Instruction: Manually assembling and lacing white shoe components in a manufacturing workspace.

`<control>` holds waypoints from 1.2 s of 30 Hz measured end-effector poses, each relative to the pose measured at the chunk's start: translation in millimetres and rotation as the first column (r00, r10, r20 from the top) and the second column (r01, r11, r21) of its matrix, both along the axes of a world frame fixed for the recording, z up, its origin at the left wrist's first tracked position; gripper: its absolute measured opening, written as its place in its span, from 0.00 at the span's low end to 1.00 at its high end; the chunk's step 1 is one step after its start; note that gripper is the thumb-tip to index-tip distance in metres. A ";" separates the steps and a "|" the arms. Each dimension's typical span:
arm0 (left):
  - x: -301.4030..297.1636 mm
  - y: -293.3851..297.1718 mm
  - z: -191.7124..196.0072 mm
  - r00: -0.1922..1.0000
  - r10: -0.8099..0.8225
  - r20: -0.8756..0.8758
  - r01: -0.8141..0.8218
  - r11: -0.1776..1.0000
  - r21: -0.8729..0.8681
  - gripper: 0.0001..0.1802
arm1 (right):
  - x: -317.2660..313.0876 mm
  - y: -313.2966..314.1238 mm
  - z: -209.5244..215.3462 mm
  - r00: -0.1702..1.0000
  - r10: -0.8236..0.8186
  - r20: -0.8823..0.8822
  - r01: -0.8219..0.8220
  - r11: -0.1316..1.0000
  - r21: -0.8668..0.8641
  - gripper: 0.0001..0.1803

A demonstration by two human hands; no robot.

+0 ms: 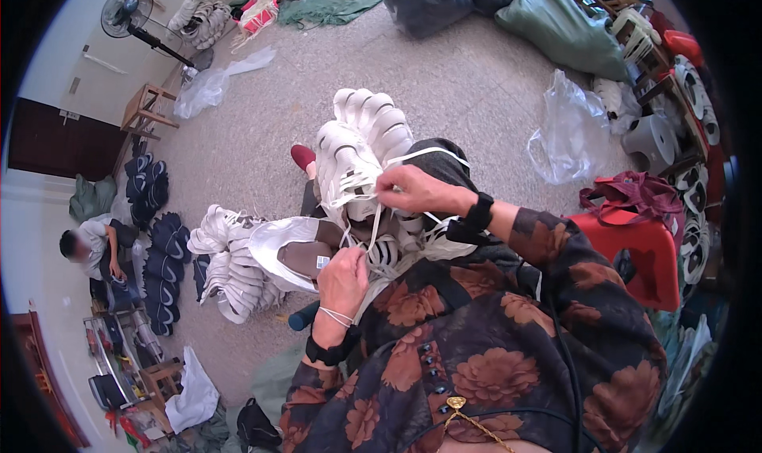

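Note:
A bundle of white shoe uppers (349, 147), nested in rows, lies across my lap with white laces (363, 187) strung over the nearest one. My right hand (421, 191) is closed in a pinch on a lace at the upper's lacing. Lower and to the left, my left hand (344, 278) is closed on a lace strand that runs up toward the same upper. Beside the left hand rests a white upper with a brown lining (294, 251) and a small white label, its opening facing up. More loose laces and uppers lie under my hands, partly hidden.
Another stack of white uppers (230, 266) stands at the left, with dark blue shoe stacks (163, 274) beyond it. A red plastic stool (647, 255) with a maroon cloth is at my right. Far off are a fan (127, 13), sacks (563, 32) and, at left, another person (99, 247).

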State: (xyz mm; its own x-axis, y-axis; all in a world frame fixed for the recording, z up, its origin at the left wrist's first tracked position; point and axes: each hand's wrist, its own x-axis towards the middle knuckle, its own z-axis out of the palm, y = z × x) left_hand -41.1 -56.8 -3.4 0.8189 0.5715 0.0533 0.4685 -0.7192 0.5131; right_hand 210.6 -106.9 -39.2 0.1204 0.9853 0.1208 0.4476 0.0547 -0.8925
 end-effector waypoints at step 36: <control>60.1 66.9 -19.4 0.994 -0.101 0.051 0.058 0.842 0.536 0.10 | -0.2 -11.5 -23.2 0.950 -0.206 0.233 0.169 0.971 0.169 0.15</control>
State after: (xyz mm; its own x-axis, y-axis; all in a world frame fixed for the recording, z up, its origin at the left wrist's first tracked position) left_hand 19.0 10.1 -22.8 0.8414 0.3705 0.3934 0.3741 -0.9247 0.0708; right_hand 210.4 -118.5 -62.3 0.2494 0.9173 0.3105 0.6676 0.0694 -0.7413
